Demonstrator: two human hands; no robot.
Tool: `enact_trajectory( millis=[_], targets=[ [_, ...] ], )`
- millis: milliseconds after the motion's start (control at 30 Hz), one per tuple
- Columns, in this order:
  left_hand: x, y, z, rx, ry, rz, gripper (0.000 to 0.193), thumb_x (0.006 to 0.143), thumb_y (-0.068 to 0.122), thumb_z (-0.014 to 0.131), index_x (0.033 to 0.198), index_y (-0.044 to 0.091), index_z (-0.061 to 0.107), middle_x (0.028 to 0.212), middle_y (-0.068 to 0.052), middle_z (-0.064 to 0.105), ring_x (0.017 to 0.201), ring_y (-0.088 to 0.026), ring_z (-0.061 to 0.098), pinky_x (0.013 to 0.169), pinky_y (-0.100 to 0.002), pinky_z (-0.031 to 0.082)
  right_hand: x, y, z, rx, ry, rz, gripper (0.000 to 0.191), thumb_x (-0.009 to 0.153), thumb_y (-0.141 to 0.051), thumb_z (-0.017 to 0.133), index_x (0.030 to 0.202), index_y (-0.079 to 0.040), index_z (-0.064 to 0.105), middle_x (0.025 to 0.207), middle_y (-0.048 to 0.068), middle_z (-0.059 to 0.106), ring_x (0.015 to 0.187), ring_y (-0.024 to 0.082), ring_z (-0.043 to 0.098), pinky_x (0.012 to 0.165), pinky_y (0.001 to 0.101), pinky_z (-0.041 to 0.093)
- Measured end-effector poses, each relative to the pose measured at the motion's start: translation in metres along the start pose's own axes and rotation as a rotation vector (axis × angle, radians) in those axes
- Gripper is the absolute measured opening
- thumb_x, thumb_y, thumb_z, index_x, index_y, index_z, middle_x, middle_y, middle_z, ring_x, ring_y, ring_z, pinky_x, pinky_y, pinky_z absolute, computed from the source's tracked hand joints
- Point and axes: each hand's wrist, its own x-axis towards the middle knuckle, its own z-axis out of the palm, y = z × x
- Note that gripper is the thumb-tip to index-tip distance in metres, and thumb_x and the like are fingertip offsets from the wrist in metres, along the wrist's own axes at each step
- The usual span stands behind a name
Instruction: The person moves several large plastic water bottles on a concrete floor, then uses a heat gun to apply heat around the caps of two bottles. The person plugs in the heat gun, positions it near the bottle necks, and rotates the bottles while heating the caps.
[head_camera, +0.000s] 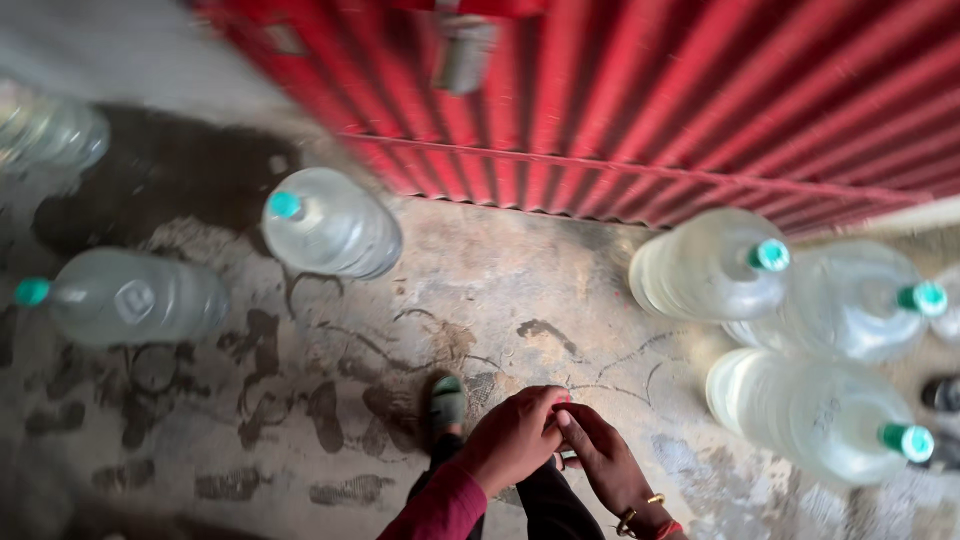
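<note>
Centrally, the floor (480, 290) is lying open between two jug groups. The left hand (515, 437) and right hand (605, 462) are touching low in the frame, fingers curled narrow; whether they are pinching anything cannot be told. Three jugs (330, 225) are standing left, three jugs (712, 265) right. A red shutter (650, 100) is bounding the far edge. A foot (448, 405) is showing just beside the hands.

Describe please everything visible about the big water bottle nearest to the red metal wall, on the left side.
The big water bottle is a large jug of clear plastic with faint ribs and a teal cap. It stands upright on the stained concrete floor, just before the red corrugated wall. Nothing touches it; neither hand is near it.
</note>
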Motion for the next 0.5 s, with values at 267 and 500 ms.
enact_trajectory(
  millis=[267, 500],
  targets=[
    [-0.113, -0.026, -0.115, -0.099, 0.261, 0.002, 0.04, 0.092, 0.018, 0.064, 0.13, 0.004, 0.06, 0.123, -0.019, 0.069, 0.108, -0.037, 0.068, 0.088, -0.043, 0.055, -0.024, -0.09, 0.128, -0.401, -0.12, -0.075, 0.056, 0.092, -0.052, 0.057, 0.128, -0.01, 0.068, 0.104, 0.009, 0.08, 0.094, 0.017, 0.076, 0.081, 0.0331, 0.06],
    [-0.216, -0.126, -0.215, -0.209, 0.376, -0.081, 0.04, 0.095, 0.023, 0.065, 0.129, 0.004, 0.059, 0.122, -0.017, 0.07, 0.11, -0.033, 0.069, 0.091, -0.041, 0.056, 0.006, -0.118, 0.305, -0.569, -0.23, -0.187, 0.051, 0.095, -0.048, 0.058, 0.125, -0.009, 0.07, 0.106, 0.008, 0.079, 0.095, 0.018, 0.073, 0.079, 0.0335, 0.059]
  ],
)
